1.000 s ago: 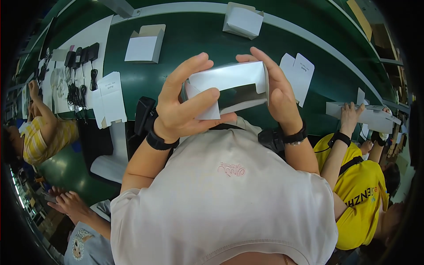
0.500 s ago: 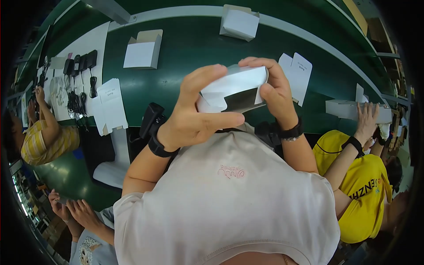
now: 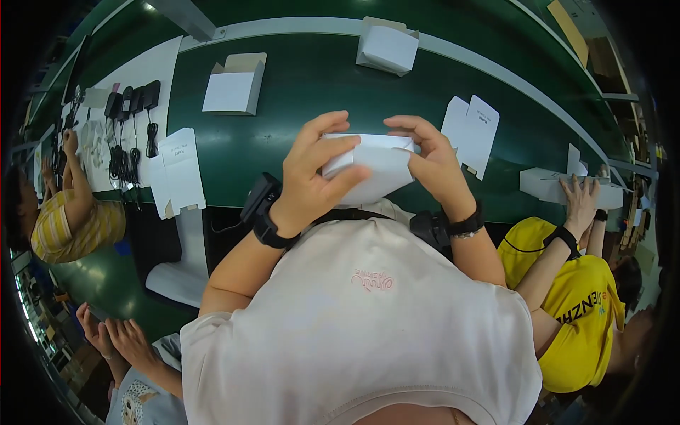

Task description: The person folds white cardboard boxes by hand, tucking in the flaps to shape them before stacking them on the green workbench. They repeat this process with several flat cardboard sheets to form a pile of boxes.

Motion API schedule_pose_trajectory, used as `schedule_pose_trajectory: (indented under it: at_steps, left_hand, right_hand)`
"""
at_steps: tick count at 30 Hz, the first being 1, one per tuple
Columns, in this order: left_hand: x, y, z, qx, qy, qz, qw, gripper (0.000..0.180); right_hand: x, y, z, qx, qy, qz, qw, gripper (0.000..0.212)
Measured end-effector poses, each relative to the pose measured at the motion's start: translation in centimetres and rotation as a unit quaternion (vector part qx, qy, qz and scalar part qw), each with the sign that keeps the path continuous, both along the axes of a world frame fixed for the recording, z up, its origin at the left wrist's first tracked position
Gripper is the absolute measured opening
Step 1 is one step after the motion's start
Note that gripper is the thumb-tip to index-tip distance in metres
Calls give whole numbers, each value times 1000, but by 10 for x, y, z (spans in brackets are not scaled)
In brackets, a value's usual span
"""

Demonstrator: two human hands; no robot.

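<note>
In front of my chest is a small white cardboard box (image 3: 382,173), held between both hands, with a broad plain face showing. My left hand (image 3: 312,173) grips its left end, thumb on the face and the forefinger raised over the top. At the other end, my right hand (image 3: 435,166) has its thumb against the right edge and its fingers curled around the far side. The box's underside is out of sight. Black straps with black devices sit on both my wrists.
On the green table are an open white box (image 3: 234,92) at left, another white box (image 3: 387,49) at the back, and flat cartons (image 3: 177,170) (image 3: 471,134) on either side. Black power adapters (image 3: 134,99) lie far left. People work nearby; one in yellow handles a long white box (image 3: 542,185).
The white box has turned in my hands and come slightly lower, so its dark opening no longer shows and a plain face does. My left fingers have shifted onto that face.
</note>
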State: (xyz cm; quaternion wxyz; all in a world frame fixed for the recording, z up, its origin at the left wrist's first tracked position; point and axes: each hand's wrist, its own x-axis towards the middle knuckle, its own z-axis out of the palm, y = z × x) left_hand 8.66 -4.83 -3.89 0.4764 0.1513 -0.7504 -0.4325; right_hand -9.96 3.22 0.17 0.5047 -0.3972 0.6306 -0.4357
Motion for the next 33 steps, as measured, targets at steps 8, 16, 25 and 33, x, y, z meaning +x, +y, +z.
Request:
schedule_pose_trajectory:
  at_steps: [8,16,25,33]
  left_hand:
    - [-16,-5,-44,185,4,19,982,26]
    - [-15,-24,-96,264,-88,33,960,26]
    - [-2,-29,-124,270,-163,-60,947,38]
    - [-20,-29,-118,367,-132,78,918,43]
  right_hand:
    - [-23,-22,-67,92,-116,-9,989,32]
    - [-7,-29,-112,116,-88,-61,987,22]
    - [-9,-37,-143,78,-84,-82,990,15]
    - [1,-32,-145,-94,4,-3,996,27]
